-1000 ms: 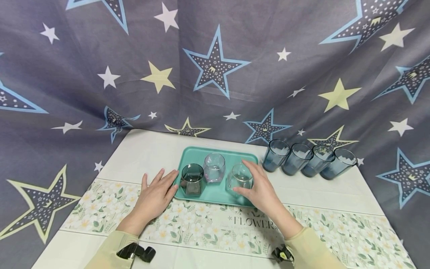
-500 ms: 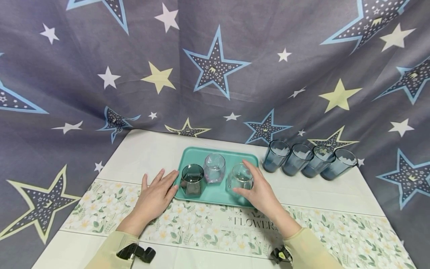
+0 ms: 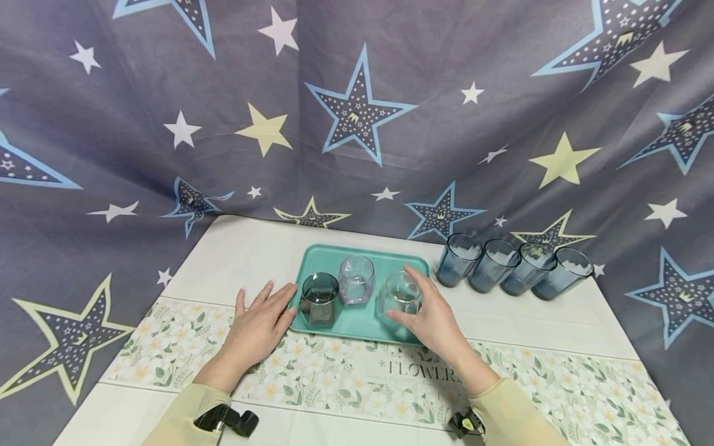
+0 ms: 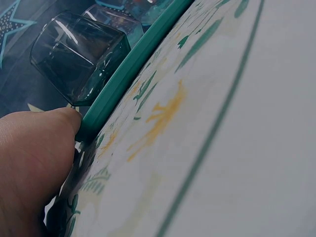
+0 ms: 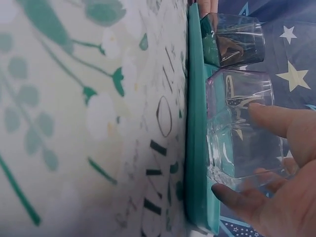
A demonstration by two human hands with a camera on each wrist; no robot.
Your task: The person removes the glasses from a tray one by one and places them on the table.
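Observation:
A teal tray [image 3: 357, 325] lies on the table with three short glasses on it. My right hand [image 3: 437, 319] holds the clear glass [image 3: 398, 296] at the tray's right end, thumb on the near side and fingers round the far side. In the right wrist view the thumb [image 5: 274, 118] presses against this clear glass [image 5: 252, 148]. At the tray's left edge rests my left hand [image 3: 253, 328], fingers spread and fingertips touching the rim. Close to those fingertips stands a smoky dark glass [image 3: 319, 300]. Behind, in the middle, is a pale pinkish glass [image 3: 357, 282].
Several tall blue glasses [image 3: 484, 265] stand in a slanting row right of the tray, near the back edge. A starry grey curtain [image 3: 357, 186] hangs behind the white table [image 3: 245, 248]. A flower-printed band [image 3: 334, 378] crosses the table in front.

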